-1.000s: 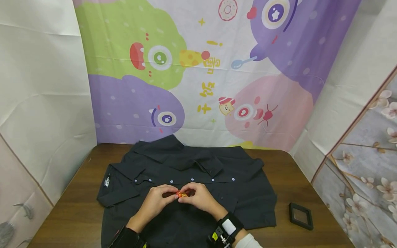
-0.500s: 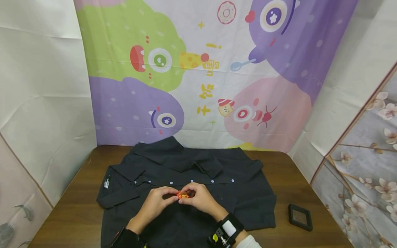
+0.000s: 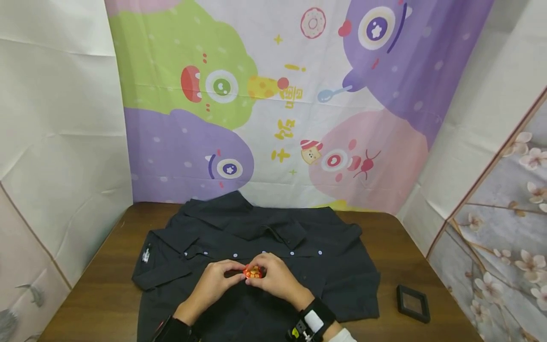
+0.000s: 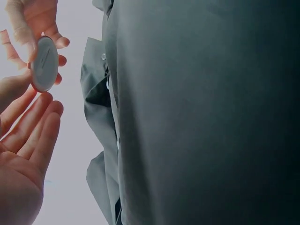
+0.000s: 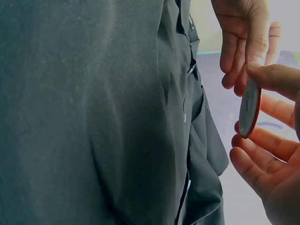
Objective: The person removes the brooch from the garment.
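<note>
A small round pin badge [image 3: 253, 272], red and gold on its front, is held up between both hands over a dark shirt [image 3: 342, 280]. My left hand [image 3: 215, 280] pinches its left edge between thumb and index finger. From the other side, my right hand [image 3: 275, 276] grips it with thumb and fingertips. The left wrist view shows the pale back of the badge [image 4: 45, 65] with a thin straight pin across it. Seen nearly edge-on in the right wrist view, the badge [image 5: 250, 110] has a red rim. The shirt lies spread, with a row of pale buttons.
A wooden table [image 3: 102, 280] bears the shirt. Right of the shirt lies a small black square frame [image 3: 413, 314]. Behind the table hangs a cartoon-printed cloth [image 3: 273, 185], with white sheeting [image 3: 64, 118] at the left.
The badge has turned, so more of its red and gold front faces the head camera. Both hands stay in nearly the same place. The head view has tilted up slightly.
</note>
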Tool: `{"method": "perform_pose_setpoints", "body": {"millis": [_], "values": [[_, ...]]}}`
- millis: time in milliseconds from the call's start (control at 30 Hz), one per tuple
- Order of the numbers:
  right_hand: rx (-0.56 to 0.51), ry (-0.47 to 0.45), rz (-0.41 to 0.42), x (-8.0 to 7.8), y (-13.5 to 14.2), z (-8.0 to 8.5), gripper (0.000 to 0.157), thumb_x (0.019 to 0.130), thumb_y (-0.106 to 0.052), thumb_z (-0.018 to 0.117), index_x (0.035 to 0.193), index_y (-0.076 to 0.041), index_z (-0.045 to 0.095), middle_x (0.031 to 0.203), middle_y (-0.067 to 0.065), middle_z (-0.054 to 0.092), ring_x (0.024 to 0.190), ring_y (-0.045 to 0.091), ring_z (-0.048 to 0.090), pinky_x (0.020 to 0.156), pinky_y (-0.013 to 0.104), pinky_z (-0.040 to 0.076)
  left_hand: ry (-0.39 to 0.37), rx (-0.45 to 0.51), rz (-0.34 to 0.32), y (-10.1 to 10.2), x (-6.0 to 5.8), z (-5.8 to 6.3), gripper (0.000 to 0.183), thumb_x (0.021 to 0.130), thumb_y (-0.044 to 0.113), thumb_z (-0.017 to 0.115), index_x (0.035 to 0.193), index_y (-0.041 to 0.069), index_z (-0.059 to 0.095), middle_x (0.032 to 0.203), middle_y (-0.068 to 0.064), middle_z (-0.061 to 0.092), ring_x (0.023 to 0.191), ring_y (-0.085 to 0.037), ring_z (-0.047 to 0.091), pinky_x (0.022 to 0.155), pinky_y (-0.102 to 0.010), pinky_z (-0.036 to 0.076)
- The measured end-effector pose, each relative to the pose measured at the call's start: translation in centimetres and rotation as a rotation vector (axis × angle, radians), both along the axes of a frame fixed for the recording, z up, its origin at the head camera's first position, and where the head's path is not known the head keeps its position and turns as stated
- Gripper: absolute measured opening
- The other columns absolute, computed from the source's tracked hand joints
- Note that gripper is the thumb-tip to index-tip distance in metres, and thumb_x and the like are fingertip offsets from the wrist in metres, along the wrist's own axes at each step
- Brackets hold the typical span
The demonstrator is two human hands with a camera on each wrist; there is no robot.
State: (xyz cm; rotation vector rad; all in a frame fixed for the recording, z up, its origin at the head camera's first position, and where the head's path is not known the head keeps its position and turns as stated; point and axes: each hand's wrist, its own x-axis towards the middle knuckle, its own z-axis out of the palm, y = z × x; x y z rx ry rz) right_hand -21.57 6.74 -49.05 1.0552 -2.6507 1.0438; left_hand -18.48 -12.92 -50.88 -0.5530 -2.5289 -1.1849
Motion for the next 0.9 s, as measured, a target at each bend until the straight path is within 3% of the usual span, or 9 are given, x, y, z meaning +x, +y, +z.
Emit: {"method": "perform_pose_setpoints", "body": {"millis": [100, 200, 333, 733, 900], "values": [[0.026, 0.039, -0.008, 0.18, -0.05, -0.25, 0.021, 0.075, -0.023, 0.084, 0.091, -0.017, 0.072, 0.094, -0.007, 0.070, 0.095, 0.008, 0.062, 0.107, 0.043, 0.045, -0.020, 0.000, 0.016, 0.06, 0.29, -0.01, 0.015, 0.081, 0.016, 0.078, 0.095, 0.013, 0.077, 0.096, 0.002, 0.075, 0.091, -0.015, 0.071, 0.079, -0.029, 0.057], [0.041, 0.058, -0.021, 0.31, 0.02, -0.48, 0.022, 0.075, -0.026, 0.085, 0.092, -0.019, 0.072, 0.094, -0.008, 0.069, 0.091, 0.008, 0.059, 0.094, 0.032, 0.051, -0.026, 0.002, 0.023, 0.09, 0.49, -0.04, 0.015, 0.080, 0.015, 0.079, 0.095, 0.013, 0.077, 0.097, 0.002, 0.075, 0.092, -0.014, 0.070, 0.079, -0.029, 0.057], [0.029, 0.071, -0.036, 0.17, 0.17, -0.23, 0.022, 0.075, -0.027, 0.085, 0.092, -0.020, 0.072, 0.094, -0.007, 0.066, 0.087, 0.007, 0.057, 0.077, 0.020, 0.049, -0.005, 0.010, 0.026, 0.26, 0.20, 0.16, 0.015, 0.079, 0.014, 0.079, 0.094, 0.013, 0.077, 0.096, 0.002, 0.076, 0.092, -0.013, 0.070, 0.080, -0.030, 0.057], [0.024, 0.101, -0.044, 0.11, 0.32, 0.28, 0.023, 0.076, -0.028, 0.084, 0.093, -0.020, 0.072, 0.096, -0.006, 0.065, 0.089, 0.008, 0.058, 0.079, 0.021, 0.051, -0.044, -0.021, 0.093, 0.49, -0.03, 0.65, 0.020, 0.080, 0.021, 0.079, 0.098, 0.014, 0.077, 0.099, 0.002, 0.075, 0.093, -0.017, 0.070, 0.081, -0.036, 0.057], [0.026, 0.105, -0.053, 0.18, 0.41, 0.31, 0.023, 0.076, -0.029, 0.084, 0.093, -0.020, 0.072, 0.097, -0.006, 0.065, 0.091, 0.009, 0.059, 0.080, 0.023, 0.051, -0.059, -0.032, 0.085, 0.49, 0.05, 0.88, 0.020, 0.082, 0.025, 0.077, 0.099, 0.015, 0.076, 0.100, 0.001, 0.075, 0.094, -0.019, 0.070, 0.082, -0.038, 0.056]]}}
